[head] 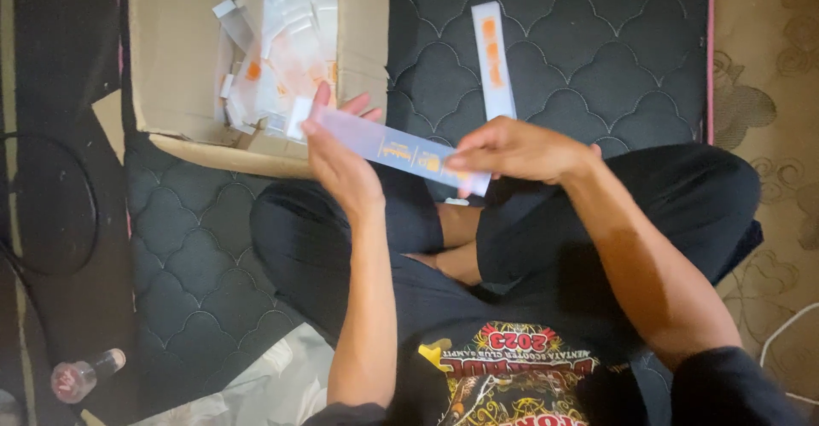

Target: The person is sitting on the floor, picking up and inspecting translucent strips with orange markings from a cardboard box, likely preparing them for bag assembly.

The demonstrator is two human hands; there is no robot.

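Observation:
I sit cross-legged on a dark quilted mattress (196,247). Both hands hold one long, flat, pale blue-white carton strip (388,146) with orange print, stretched level above my knees. My left hand (339,157) grips its left end, thumb and fingers wrapped around it. At the strip's right end my right hand (512,149) pinches it with curled fingers. Just beyond my left hand, an open cardboard box (171,59) holds several similar white and orange flat cartons (286,38). Another flat carton strip (494,57) lies alone on the mattress beyond my right hand.
A small clear bottle (81,376) lies on the dark floor at the lower left. A white crumpled sheet (260,383) sits by my left thigh. A patterned beige rug (763,93) borders the mattress on the right, with a white cable (785,328) on it.

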